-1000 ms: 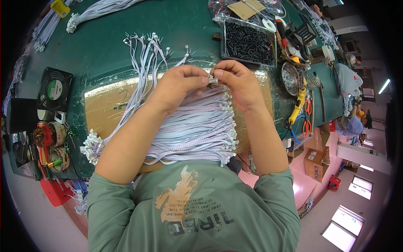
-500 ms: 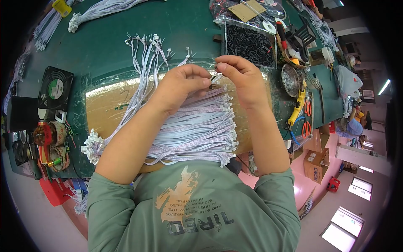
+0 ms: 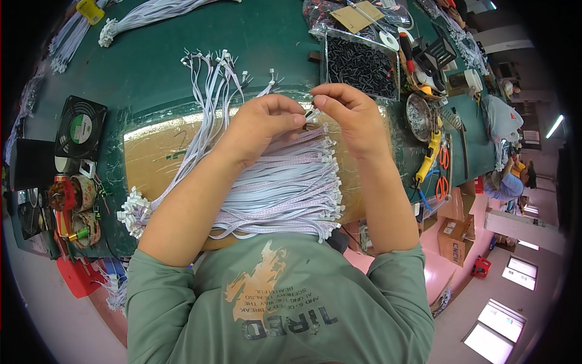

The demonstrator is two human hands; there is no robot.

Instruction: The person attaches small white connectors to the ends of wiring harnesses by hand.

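My left hand (image 3: 265,126) pinches the end of a white flat cable between thumb and fingers. Close against it, my right hand (image 3: 356,120) pinches a small black piece (image 3: 313,104) at the cable's tip, like the short black tubes (image 3: 359,65) heaped in the clear box beyond. Under both hands lies a thick row of white flat cables (image 3: 279,191), their small white connectors (image 3: 335,209) lined up on the right. More loose cables (image 3: 209,91) stretch away past my left forearm. The fingers partly hide the held cable end.
Flattened cardboard (image 3: 157,148) under clear film lies beneath the cables on the green table (image 3: 254,30). A black fan (image 3: 80,127) stands left. At right are a round metal bowl (image 3: 419,115), a yellow-handled tool (image 3: 430,156) and orange-handled scissors (image 3: 443,187). Another person (image 3: 506,184) sits far right.
My right fingers have shifted slightly at the cable end, and the black piece now shows between the two hands. My left hand has stayed nearly still.
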